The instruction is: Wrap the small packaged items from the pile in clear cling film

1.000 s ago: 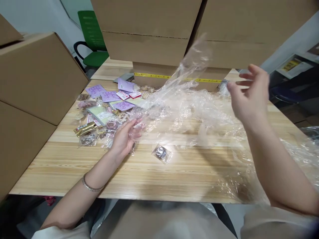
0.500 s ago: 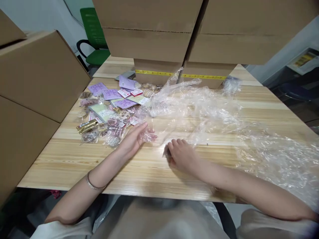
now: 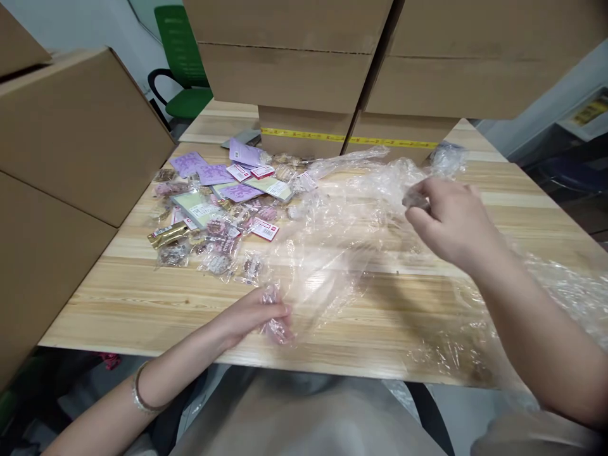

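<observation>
Dozens of small clear-wrapped trinket packets and lilac cards (image 3: 218, 209) lie heaped on the pale wooden worktop (image 3: 142, 297), far left. Left hand (image 3: 256, 313) pinches a corner of the big crumpled clear plastic sheet (image 3: 342, 253) w/ narrow grip near the front edge; right hand (image 3: 449, 221), lifted, pinches one small packet (image 3: 415, 201), approx. mid-sort

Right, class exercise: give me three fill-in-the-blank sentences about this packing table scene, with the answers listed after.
1. The left hand pinches the near edge of a clear ____ bag.
2. The right hand is raised above the ____ table.
3. The chair behind the cardboard boxes is ____.

Missing words: plastic; wooden; green
</observation>
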The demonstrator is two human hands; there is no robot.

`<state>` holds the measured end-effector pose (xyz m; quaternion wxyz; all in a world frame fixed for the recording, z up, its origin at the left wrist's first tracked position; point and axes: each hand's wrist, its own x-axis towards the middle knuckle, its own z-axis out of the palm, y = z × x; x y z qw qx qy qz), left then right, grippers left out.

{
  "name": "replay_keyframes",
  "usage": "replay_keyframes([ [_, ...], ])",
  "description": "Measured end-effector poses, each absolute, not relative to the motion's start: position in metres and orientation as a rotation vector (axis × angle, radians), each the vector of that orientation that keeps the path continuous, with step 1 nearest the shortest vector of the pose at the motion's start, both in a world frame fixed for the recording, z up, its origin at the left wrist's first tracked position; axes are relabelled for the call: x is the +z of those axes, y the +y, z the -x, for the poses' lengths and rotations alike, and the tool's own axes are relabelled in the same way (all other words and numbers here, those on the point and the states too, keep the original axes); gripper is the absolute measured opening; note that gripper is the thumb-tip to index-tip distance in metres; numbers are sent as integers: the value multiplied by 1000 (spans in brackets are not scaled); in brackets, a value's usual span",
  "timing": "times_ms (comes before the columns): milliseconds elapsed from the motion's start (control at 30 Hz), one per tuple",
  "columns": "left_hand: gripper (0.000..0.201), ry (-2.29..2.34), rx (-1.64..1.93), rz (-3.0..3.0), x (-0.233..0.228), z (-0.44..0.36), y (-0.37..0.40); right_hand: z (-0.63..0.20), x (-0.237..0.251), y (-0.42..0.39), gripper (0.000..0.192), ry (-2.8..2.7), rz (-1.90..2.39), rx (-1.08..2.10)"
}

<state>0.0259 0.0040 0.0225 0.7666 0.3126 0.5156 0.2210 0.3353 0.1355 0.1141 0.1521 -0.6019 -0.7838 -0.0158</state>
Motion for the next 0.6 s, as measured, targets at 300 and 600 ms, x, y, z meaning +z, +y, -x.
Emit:
replay_keyframes([
  [300,46,1321,808,-956,30,-22,5,-254,26,97,33,-2946,917,609],
  [600,32,1896,753,-1832,41,49,40,-256,-4,97,74,-2917,756,312],
])
